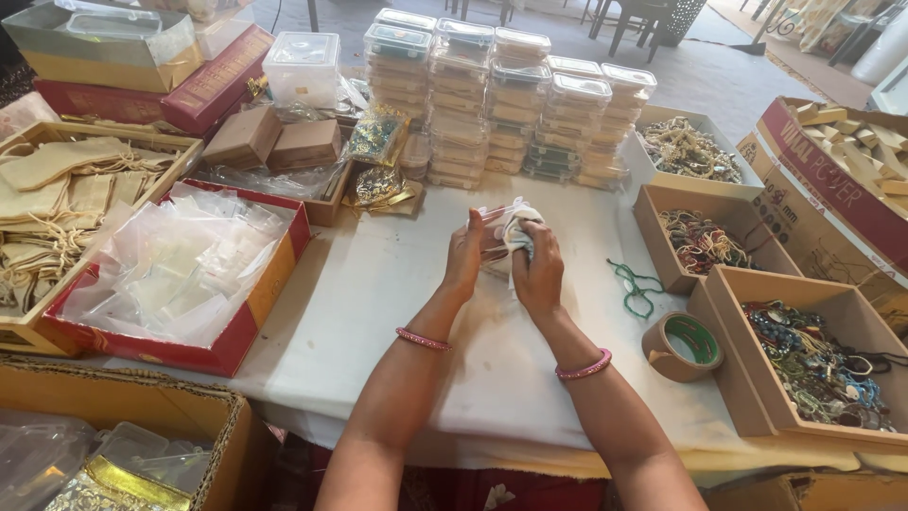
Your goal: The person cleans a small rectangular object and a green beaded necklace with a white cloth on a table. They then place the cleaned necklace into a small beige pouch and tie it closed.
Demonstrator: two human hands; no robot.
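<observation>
Hands meet above the white cloth-covered table: the left hand and right hand are both curled closed around 1 small clear plastic pouch with crumpled white paper, held just over the table's middle. Whether the pouch is already sealed cannot be told; by my judgement the packing of this piece is midway, with much loose stock left.

A red-sided cardboard tray of empty clear pouches sits to the left, beside a tan box of beige drawstring bags. Behind the hands stand stacks of clear lidded plastic containers. To the right, 3 open brown cardboard boxes of mixed bangles and beads line the edge, near a roll of brown packing tape and a green beaded string. A maroon printed carton lies at the far right.
</observation>
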